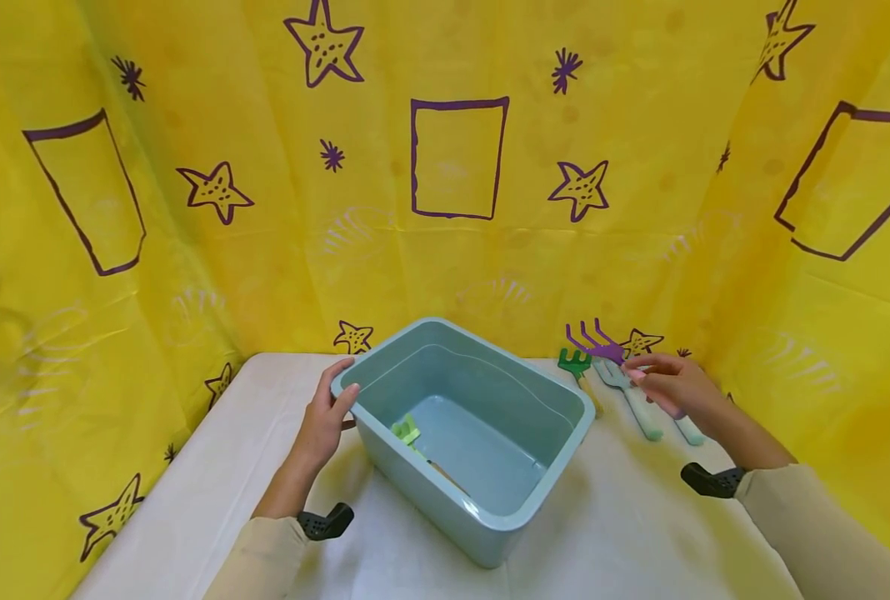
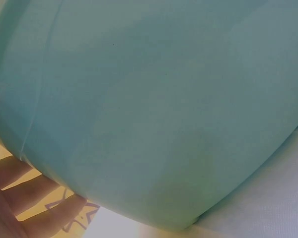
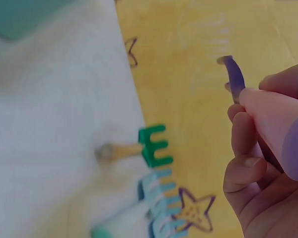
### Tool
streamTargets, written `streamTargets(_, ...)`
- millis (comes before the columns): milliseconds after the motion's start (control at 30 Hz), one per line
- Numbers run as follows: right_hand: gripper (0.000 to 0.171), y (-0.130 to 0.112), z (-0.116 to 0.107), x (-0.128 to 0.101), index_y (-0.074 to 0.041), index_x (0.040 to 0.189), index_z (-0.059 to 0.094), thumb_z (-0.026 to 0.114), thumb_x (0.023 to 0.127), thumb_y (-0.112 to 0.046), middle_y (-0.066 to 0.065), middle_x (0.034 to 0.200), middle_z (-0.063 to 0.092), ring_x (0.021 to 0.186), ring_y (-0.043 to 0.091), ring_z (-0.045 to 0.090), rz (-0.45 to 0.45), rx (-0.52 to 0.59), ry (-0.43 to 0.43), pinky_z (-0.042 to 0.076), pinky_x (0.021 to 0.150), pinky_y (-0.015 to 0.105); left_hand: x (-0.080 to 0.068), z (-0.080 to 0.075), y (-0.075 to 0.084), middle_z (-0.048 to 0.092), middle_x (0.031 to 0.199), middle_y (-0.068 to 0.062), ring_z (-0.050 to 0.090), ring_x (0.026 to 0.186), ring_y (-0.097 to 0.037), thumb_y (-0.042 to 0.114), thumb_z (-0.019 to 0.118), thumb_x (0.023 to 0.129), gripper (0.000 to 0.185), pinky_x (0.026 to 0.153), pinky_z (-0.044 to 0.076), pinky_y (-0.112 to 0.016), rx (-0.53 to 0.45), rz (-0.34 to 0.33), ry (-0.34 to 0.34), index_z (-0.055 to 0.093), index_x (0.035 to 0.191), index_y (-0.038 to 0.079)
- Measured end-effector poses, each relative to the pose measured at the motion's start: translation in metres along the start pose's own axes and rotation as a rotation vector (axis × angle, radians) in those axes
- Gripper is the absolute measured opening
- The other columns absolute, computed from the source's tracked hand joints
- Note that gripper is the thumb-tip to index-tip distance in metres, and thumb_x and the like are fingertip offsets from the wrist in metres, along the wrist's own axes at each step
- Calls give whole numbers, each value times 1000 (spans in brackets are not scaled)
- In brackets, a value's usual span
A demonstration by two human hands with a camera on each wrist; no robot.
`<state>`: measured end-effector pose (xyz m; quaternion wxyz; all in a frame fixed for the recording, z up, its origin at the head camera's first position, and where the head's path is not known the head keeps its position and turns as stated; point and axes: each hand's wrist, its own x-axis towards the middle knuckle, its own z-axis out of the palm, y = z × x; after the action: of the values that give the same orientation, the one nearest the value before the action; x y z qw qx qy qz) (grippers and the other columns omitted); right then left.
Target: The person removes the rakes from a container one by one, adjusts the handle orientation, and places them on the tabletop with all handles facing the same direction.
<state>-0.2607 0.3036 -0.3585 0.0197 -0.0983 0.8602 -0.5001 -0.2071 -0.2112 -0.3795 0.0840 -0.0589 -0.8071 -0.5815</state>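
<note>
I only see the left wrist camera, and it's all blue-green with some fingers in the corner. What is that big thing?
Observer: A teal plastic bin. The left hand holds its rim at one corner.
Operator: Is anything inside it?
Observer: Yes, a small yellow-green toy lies on its floor.
Operator: What is the other hand doing?
Observer: The right hand holds a purple rake, beside a green rake lying on the table.

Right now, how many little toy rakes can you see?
4, maybe more hidden: purple rake in the right hand, green rake and light blue rake on the table, yellow-green one inside the tub.
</note>
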Motion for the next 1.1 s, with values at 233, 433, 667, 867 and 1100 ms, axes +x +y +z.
streamTargets(233, 36, 25, -19, -12, -3, 126, 58, 58, 98, -26, 18, 111, 60, 79, 24, 60, 35, -16, 38, 55, 64, 31, 11, -1, -25, 39, 148, -17, 45, 127, -44, 30, 44, 104, 51, 90, 47, -60, -5, -3, 8, 27, 151, 23)
streamTargets(433, 49, 40, -31, -23, 3, 132, 49, 58, 98, -30, 19, 109, 61, 74, 25, 62, 111, -60, 69, 55, 61, 34, 16, -1, -38, 39, 149, -12, 45, 127, -41, 35, 45, 103, 51, 89, 48, -59, -16, 17, 17, 28, 150, 29)
streamTargets(667, 51, 63, -35, -33, 4, 133, 48, 56, 99, -34, 14, 102, 62, 74, 26, 58, 156, -145, 121, 53, 57, 35, 17, -1, -37, 41, 147, -12, 47, 125, -42, 38, 47, 102, 51, 88, 49, -59, -16, 21, 21, 30, 149, 30)
streamTargets(867, 52, 73, -34, -40, 7, 131, 47, 56, 98, -33, 21, 102, 60, 71, 26, 55, 191, -207, 183, 53, 54, 35, 18, -2, -37, 42, 146, -13, 48, 123, -42, 40, 48, 101, 51, 86, 50, -58, -6, 35, 31, 32, 149, 29)
streamTargets(1100, 60, 88, -38, -49, 7, 130, 48, 57, 96, -42, 21, 102, 60, 74, 27, 55, 238, -249, 191, 54, 56, 35, 18, 0, -40, 42, 145, -13, 48, 123, -42, 35, 47, 102, 49, 86, 50, -59, -12, 29, 32, 32, 148, 30)
